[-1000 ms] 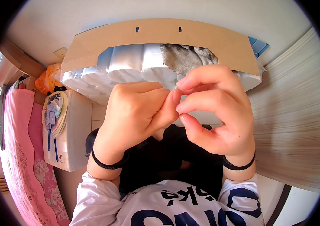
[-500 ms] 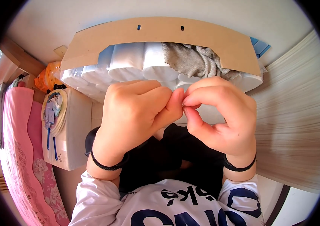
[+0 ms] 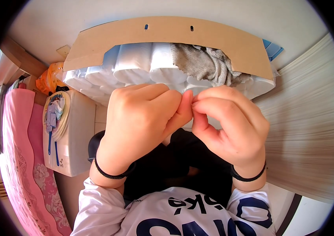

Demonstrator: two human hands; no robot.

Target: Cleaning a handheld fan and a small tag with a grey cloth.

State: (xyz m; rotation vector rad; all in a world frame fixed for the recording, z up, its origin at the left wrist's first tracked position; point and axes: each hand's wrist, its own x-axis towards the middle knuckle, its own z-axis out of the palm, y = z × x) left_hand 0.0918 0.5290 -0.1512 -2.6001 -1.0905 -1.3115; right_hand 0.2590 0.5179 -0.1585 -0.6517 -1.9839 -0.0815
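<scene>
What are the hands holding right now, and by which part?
Cannot be told: left hand and right hand pinch together at their fingertips, but whatever is between them is too small or hidden.

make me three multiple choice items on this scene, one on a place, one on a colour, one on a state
1. Where does the grey cloth lie?
A. on the pack of white rolls, under the cardboard flap
B. on the pink fabric
C. over the left wrist

2. What colour are the bands on both wrists?
A. white
B. black
C. orange

3. How do the left hand and right hand stand?
A. far apart, palms flat
B. fingertips pinched together, meeting in front of the rolls
C. one out of view

Key: 1 A, the cloth sits on the rolls below the flap; 2 B, both bands are black; 3 B, thumbs and fingers meet at the middle.
</scene>
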